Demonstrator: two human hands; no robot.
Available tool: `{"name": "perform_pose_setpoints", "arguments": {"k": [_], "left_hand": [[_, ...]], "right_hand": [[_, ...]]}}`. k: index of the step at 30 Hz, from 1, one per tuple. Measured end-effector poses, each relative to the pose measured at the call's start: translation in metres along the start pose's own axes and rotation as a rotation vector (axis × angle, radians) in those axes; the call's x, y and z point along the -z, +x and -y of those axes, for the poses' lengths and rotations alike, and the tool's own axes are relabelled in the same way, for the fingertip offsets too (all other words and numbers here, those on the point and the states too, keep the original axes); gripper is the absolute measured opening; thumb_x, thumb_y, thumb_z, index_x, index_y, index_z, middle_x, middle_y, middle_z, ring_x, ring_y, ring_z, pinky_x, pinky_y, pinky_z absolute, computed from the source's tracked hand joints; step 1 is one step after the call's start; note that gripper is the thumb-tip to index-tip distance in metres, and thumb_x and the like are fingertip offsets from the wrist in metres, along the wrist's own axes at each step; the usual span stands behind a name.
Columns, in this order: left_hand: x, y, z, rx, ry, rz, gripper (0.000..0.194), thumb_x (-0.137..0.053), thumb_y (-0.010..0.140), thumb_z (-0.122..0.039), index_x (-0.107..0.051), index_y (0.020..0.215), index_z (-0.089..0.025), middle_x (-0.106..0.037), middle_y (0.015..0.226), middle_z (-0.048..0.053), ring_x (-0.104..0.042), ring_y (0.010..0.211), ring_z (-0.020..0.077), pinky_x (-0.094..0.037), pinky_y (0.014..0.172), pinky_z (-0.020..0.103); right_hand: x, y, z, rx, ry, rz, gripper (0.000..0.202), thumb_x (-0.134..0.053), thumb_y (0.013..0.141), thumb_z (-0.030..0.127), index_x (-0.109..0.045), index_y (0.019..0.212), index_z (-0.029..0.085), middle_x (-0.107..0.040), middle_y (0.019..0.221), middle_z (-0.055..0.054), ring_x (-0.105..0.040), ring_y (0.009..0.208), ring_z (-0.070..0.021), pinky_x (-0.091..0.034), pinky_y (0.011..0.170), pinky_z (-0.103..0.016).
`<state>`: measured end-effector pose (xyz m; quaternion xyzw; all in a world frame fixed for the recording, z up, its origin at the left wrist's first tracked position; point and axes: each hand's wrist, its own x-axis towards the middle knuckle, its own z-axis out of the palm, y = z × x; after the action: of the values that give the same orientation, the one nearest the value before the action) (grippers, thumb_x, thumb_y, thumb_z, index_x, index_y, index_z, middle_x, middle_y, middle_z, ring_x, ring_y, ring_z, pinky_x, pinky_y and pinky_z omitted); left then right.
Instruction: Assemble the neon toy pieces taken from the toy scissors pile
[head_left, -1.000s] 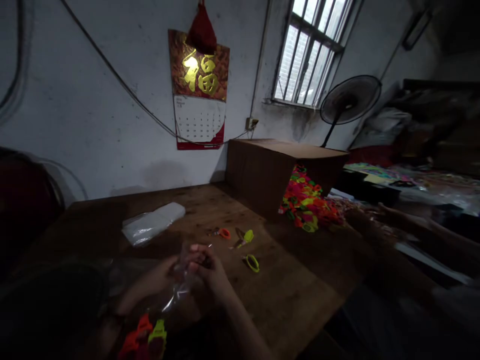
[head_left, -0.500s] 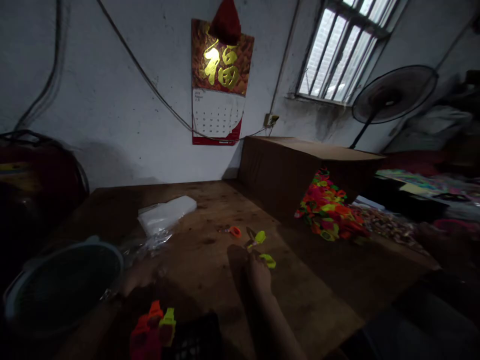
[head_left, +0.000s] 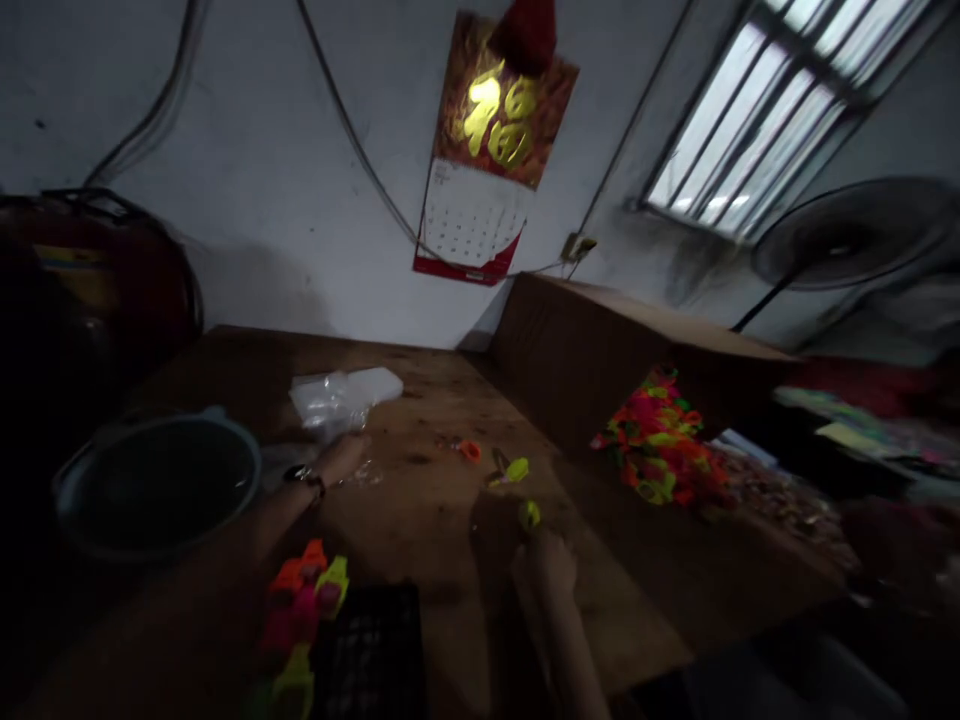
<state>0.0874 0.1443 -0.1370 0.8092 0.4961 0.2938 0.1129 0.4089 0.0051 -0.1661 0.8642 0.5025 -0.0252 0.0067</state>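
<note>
My left hand (head_left: 343, 458), with a bracelet at the wrist, reaches to the near edge of clear plastic bags (head_left: 330, 400); its fingers are blurred. My right hand (head_left: 547, 562) is closed at a yellow piece (head_left: 529, 515) that shows just past its fingertips. Another yellow piece (head_left: 517, 469) lies on the wooden table (head_left: 442, 560) beyond it. An orange piece (head_left: 470, 451) rests a little farther left. Orange, pink and yellow watch-shaped pieces (head_left: 304, 595) are heaped at the near left.
A round green basket (head_left: 255, 455) stands at the left, and a black crate (head_left: 367, 650) at the near edge. A cardboard box (head_left: 577, 350) lies on its side at the back right, bright pieces (head_left: 660, 440) spilling out. A person's hand (head_left: 885, 540) is at far right.
The view has tilted and shifted. My left hand has moved forward to the plastic bags. My right hand has drawn a yellow piece nearer, apart from the other yellow one.
</note>
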Motion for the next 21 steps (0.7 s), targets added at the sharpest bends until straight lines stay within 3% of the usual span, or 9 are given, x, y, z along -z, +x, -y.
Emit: {"name": "perform_pose_setpoints", "arguments": {"k": [2, 5, 8, 10, 12, 14, 17, 19, 21], "left_hand": [[0.017, -0.014, -0.003, 0.011, 0.035, 0.087, 0.024, -0.058, 0.086, -0.035, -0.063, 0.086, -0.012, -0.064, 0.079, 0.002, -0.061, 0.072, 0.0130, -0.052, 0.071, 0.032], [0.047, -0.055, -0.016, 0.023, 0.048, 0.091, 0.030, -0.046, 0.091, -0.034, -0.061, 0.111, -0.017, -0.064, 0.112, 0.006, -0.058, 0.104, 0.0184, -0.044, 0.094, 0.035], [0.068, -0.112, -0.040, 0.037, 0.067, 0.099, 0.034, -0.040, 0.092, -0.038, -0.062, 0.109, -0.018, -0.065, 0.112, 0.006, -0.058, 0.104, 0.0194, -0.044, 0.094, 0.034], [0.070, -0.150, -0.055, -0.035, 0.078, -0.025, 0.032, -0.044, 0.092, -0.036, -0.060, 0.112, -0.017, -0.063, 0.116, 0.007, -0.055, 0.110, 0.0192, -0.043, 0.097, 0.034], [0.062, -0.178, -0.062, -0.053, 0.113, -0.013, 0.030, -0.043, 0.093, -0.030, -0.058, 0.116, -0.019, -0.058, 0.125, 0.006, -0.049, 0.120, 0.0193, -0.040, 0.102, 0.037], [0.053, -0.195, -0.062, -0.037, 0.103, 0.022, 0.031, -0.041, 0.094, -0.027, -0.054, 0.122, -0.022, -0.049, 0.136, 0.005, -0.041, 0.128, 0.0198, -0.037, 0.106, 0.040], [0.042, -0.201, -0.057, 0.002, 0.038, 0.030, 0.036, -0.040, 0.094, -0.024, -0.046, 0.129, -0.026, -0.040, 0.144, 0.004, -0.034, 0.134, 0.0188, -0.034, 0.110, 0.041], [0.039, -0.201, -0.054, 0.024, 0.015, 0.018, 0.038, -0.040, 0.094, -0.022, -0.044, 0.131, -0.027, -0.039, 0.145, 0.003, -0.034, 0.135, 0.0176, -0.032, 0.111, 0.040], [0.038, -0.201, -0.054, 0.048, -0.001, 0.019, 0.038, -0.041, 0.094, -0.023, -0.043, 0.132, -0.028, -0.039, 0.145, 0.003, -0.034, 0.135, 0.0177, -0.033, 0.111, 0.040]], "right_hand": [[-0.001, -0.002, -0.001, 0.000, 0.005, 0.096, 0.025, -0.048, 0.083, 0.013, -0.064, 0.100, 0.007, -0.066, 0.098, -0.021, -0.065, 0.095, -0.0286, -0.048, 0.071, -0.031], [-0.017, -0.009, 0.003, 0.036, -0.004, 0.216, 0.028, -0.041, 0.086, 0.008, -0.062, 0.103, 0.004, -0.065, 0.101, -0.022, -0.065, 0.096, -0.0272, -0.047, 0.073, -0.029], [-0.031, -0.024, 0.015, 0.020, -0.004, 0.108, 0.032, -0.037, 0.086, 0.005, -0.056, 0.112, 0.003, -0.058, 0.109, -0.026, -0.063, 0.097, -0.0289, -0.047, 0.074, -0.032], [-0.032, -0.036, 0.026, -0.015, 0.060, -0.017, 0.033, -0.034, 0.086, 0.005, -0.055, 0.111, 0.002, -0.056, 0.110, -0.028, -0.062, 0.096, -0.0313, -0.046, 0.074, -0.036], [-0.027, -0.051, 0.039, -0.003, 0.308, -0.025, 0.029, -0.035, 0.087, 0.009, -0.056, 0.107, 0.004, -0.059, 0.104, -0.025, -0.062, 0.094, -0.0306, -0.046, 0.074, -0.037], [-0.021, -0.073, 0.056, 0.086, 0.769, 0.100, 0.026, -0.042, 0.087, 0.018, -0.055, 0.108, 0.009, -0.064, 0.099, -0.018, -0.061, 0.092, -0.0267, -0.047, 0.075, -0.034], [-0.018, -0.117, 0.088, 0.261, 1.392, 0.434, 0.032, -0.061, 0.079, 0.036, -0.058, 0.105, 0.017, -0.067, 0.094, -0.007, -0.061, 0.086, -0.0207, -0.048, 0.073, -0.028], [-0.025, -0.146, 0.108, 0.291, 1.517, 0.605, 0.030, -0.070, 0.070, 0.036, -0.063, 0.093, 0.017, -0.067, 0.087, -0.003, -0.061, 0.079, -0.0182, -0.048, 0.070, -0.026], [-0.035, -0.168, 0.123, 0.254, 1.536, 0.695, 0.022, -0.072, 0.066, 0.031, -0.066, 0.082, 0.017, -0.067, 0.081, -0.003, -0.060, 0.074, -0.0171, -0.047, 0.067, -0.025]]}}
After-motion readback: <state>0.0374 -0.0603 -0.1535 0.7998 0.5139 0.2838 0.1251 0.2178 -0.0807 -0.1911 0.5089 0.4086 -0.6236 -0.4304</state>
